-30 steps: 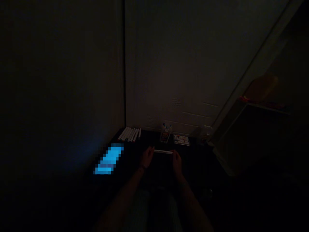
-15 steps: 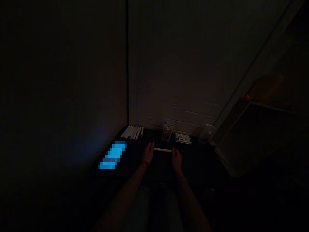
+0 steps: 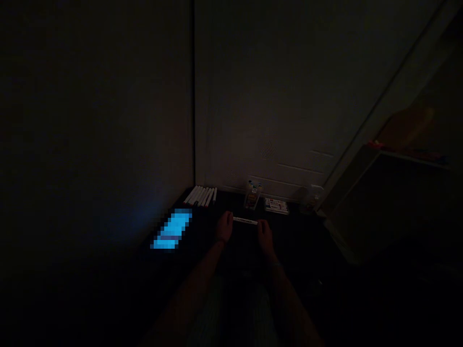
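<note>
Fingers (image 3: 229, 218) of both hands (image 3: 224, 228) (image 3: 265, 235) are clamped on a lower-centre marker (image 3: 245, 220), probably light, stiff, best held by its ends.

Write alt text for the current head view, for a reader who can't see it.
A person's left hand and right hand hold a white pen crosswise by its ends at a dark tabletop in dim light. Beyond are a row of markers, a clear container and a flat pack; a pixelated blue glow sits left.
</note>
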Demonstrator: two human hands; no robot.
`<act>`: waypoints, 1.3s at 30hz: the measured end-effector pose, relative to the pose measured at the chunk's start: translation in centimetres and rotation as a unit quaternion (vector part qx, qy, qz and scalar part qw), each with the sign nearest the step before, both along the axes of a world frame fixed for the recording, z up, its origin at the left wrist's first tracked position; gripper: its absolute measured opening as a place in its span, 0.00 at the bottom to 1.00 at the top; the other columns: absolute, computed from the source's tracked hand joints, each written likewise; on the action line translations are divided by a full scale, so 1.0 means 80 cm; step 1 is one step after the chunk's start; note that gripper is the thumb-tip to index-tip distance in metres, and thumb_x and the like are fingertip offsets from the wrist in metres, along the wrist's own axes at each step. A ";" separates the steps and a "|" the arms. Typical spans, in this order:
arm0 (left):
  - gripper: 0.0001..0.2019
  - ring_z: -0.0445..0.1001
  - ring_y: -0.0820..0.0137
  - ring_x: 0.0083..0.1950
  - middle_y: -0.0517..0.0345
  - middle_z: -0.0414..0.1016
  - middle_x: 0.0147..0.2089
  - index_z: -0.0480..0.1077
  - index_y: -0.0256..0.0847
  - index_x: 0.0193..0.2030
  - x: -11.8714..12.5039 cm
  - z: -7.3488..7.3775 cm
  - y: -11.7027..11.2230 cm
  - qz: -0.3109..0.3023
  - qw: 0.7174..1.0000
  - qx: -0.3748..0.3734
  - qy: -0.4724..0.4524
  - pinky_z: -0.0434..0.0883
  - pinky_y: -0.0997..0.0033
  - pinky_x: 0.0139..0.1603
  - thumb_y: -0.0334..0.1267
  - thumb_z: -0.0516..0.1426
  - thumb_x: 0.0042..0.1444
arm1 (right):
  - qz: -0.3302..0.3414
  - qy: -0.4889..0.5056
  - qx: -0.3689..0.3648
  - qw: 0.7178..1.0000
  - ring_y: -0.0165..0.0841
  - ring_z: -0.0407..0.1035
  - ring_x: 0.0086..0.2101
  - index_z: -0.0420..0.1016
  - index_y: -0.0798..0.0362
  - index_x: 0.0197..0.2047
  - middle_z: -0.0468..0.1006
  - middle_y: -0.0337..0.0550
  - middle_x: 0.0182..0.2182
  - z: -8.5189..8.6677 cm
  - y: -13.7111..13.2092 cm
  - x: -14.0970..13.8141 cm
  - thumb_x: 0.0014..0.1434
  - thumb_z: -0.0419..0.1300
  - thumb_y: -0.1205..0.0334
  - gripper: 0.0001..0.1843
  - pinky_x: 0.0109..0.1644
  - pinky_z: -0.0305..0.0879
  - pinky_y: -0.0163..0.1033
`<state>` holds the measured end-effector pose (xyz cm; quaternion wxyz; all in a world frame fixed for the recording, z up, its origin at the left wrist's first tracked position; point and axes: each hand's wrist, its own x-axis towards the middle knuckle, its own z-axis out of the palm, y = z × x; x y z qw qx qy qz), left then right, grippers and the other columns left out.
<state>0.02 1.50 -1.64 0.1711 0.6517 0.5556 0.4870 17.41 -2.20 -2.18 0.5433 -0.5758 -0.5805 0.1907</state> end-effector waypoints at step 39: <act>0.11 0.67 0.73 0.33 0.59 0.69 0.31 0.65 0.42 0.33 0.007 0.015 -0.013 0.025 0.993 -0.095 0.061 0.57 0.76 0.31 0.46 0.47 0.54 | -0.050 -0.139 -0.033 0.989 0.31 0.65 0.30 0.66 0.53 0.37 0.71 0.43 0.30 0.005 -0.002 -0.009 0.59 0.41 0.53 0.17 0.32 0.55 0.33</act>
